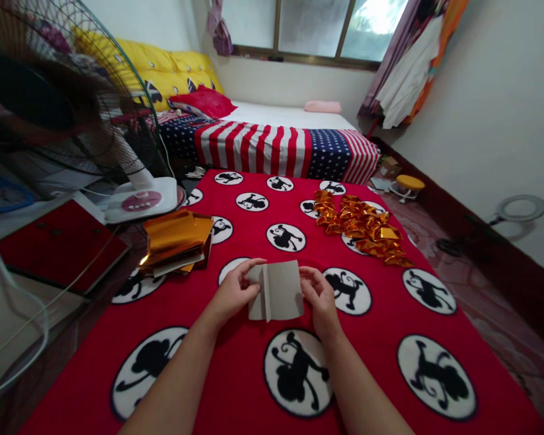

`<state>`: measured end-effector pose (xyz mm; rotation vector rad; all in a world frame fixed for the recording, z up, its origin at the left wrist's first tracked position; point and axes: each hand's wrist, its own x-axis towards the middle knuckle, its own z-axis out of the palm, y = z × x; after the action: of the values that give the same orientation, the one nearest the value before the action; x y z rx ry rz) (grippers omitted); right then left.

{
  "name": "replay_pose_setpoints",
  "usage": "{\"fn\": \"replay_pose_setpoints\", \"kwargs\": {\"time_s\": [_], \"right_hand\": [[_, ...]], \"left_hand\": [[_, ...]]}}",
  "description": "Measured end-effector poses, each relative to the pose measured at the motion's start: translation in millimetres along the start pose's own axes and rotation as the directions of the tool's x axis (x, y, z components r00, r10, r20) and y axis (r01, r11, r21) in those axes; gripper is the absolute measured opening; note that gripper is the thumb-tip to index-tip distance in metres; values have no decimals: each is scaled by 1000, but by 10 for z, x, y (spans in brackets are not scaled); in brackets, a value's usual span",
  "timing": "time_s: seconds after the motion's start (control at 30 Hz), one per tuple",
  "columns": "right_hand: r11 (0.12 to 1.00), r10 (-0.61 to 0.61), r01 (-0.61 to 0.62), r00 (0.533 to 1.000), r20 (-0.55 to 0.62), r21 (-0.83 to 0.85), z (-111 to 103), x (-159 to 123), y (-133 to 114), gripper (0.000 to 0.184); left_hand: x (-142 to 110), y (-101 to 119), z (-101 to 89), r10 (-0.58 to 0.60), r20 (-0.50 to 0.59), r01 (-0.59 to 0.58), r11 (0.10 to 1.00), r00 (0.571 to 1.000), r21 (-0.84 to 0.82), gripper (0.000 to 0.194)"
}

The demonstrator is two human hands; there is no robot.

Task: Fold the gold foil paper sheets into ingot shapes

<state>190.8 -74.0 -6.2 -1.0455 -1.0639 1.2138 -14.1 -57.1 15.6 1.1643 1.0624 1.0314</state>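
Note:
Between my two hands is a sheet of paper, its pale greyish side up, with an upright crease running along its left part. My left hand pinches the left edge, thumb on top and fingers behind. The right edge is held by my right hand, its fingers curled at the border. A stack of shiny gold foil paper lies to the left of my left hand. Several folded gold foil pieces are grouped in rows farther off on the right.
A red cloth with monkey prints covers the surface under my hands. A fan stands at the left beside a dark red box or board. Beyond the far edge is a bed. A yellow stool stands on the right floor.

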Motion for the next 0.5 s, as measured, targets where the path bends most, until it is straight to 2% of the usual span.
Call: {"fn": "replay_pose_setpoints", "kwargs": {"time_s": [0.1,0.2,0.33,0.4,0.5], "right_hand": [[998,56,-56,992,117,-9,10,5,3,35],[994,106,-100,983,151,-51,18,2,4,29],[997,78,-79,995,-62,-8,51,22,26,27],[996,62,-50,986,-157,77,106,46,53,28],[982,59,-16,972,-228,187,226,82,93,29]], "left_hand": [[-13,7,-14,29,41,-31,998,999,56,55],[1,-25,40,15,16,-14,1000,1000,-25,67],[48,-68,160,0,-200,-49,969,980,-241,80],[67,-65,224,-71,-231,-3,953,970,-303,76],[103,-36,306,-183,-191,101,922,964,-373,60]]}}
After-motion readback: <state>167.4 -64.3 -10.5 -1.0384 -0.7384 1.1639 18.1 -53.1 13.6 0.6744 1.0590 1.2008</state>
